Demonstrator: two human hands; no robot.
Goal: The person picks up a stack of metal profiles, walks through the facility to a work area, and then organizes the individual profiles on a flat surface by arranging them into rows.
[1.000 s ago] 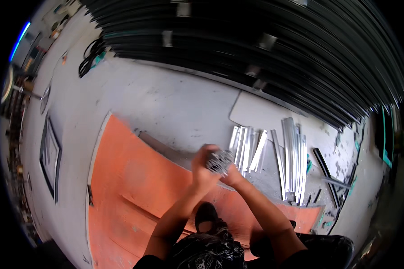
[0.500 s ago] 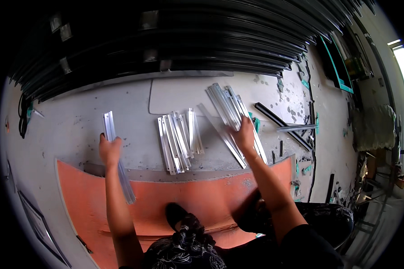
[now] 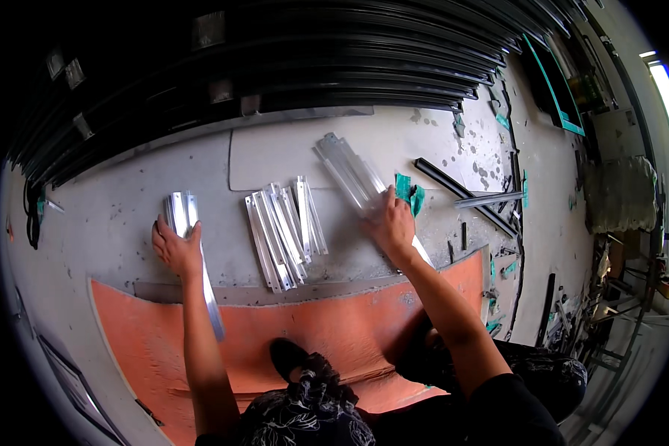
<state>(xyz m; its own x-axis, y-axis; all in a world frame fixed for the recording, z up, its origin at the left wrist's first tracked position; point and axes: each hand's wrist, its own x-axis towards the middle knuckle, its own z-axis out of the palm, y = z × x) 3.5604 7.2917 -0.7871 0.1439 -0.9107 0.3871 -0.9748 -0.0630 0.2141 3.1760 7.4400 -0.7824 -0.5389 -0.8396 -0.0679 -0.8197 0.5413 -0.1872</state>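
Note:
On the left, my left hand (image 3: 177, 249) wraps over a few silvery metal strips (image 3: 181, 210), thumb on one side and fingers on the other. One strip runs down past the wrist over the orange sheet. My right hand (image 3: 394, 229) grips a bundle of similar metal strips (image 3: 349, 172), slightly blurred and slanting up to the left; the palm hides their lower part. Between the hands lies a loose pile of metal strips (image 3: 276, 236), several of them overlapping at slightly different angles, touched by neither hand.
Long black profiles (image 3: 334, 70) are stacked across the far side. Right of my right hand lie green scraps (image 3: 409, 193), a black bar (image 3: 461, 195) and a grey bar (image 3: 489, 200) crossing it. An orange sheet (image 3: 312, 327) covers the near floor under my shoe.
The strips under my right hand were fanned out and now sit closer together, shifted left. My left hand has spread wider over its strips, which show a broader top end. The view has shifted slightly.

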